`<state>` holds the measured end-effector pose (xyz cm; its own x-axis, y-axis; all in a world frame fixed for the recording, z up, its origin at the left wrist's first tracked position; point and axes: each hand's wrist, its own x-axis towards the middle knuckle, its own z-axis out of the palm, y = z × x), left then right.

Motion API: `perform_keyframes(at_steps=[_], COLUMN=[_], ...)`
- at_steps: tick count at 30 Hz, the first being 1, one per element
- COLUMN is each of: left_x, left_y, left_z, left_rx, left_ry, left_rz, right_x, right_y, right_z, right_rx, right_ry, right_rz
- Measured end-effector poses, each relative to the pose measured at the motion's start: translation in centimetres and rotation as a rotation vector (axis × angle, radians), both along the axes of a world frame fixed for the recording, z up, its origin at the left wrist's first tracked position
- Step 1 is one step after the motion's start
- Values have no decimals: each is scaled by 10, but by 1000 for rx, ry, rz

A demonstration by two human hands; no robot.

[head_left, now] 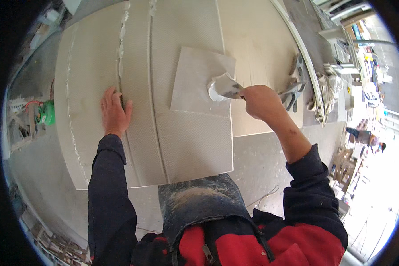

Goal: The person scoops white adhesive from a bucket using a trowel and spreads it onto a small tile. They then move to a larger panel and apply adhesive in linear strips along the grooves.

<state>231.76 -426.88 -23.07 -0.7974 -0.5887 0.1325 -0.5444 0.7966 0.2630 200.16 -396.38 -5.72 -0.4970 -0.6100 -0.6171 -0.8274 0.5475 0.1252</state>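
A large beige panel (190, 150) with long grooves lies before me. White filler (122, 44) runs along the far part of one groove. My left hand (115, 111) rests beside that groove, thumb apart from the slightly bent fingers, holding nothing. On the panel's right part lies a square grey board (193, 80) with a lump of white paste (215, 94) near its right edge. My right hand (261, 103) grips a putty knife (228, 87), its blade in the paste. The handle is mostly hidden by my fingers.
A smooth tan board (261, 66) lies at the right, with spring clamps (292, 95) on its edge. Crumpled cloth (330, 95) is beyond them. A green reel-like object (46, 113) stands at the left. Another person (365, 137) is far off right. A thin cable (266, 195) lies on the floor.
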Motion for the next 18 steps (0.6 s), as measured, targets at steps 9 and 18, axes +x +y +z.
perform_keyframes(at_steps=[9, 18], left_x=[6, 4], left_y=[139, 162], left_z=[-1, 10], left_rx=[41, 70], left_ry=[78, 5], left_rz=[145, 224], right_x=[-69, -138], right_y=[-87, -265], right_z=[26, -69], right_rx=[-634, -598], right_ry=[-221, -178], right_rz=[189, 507])
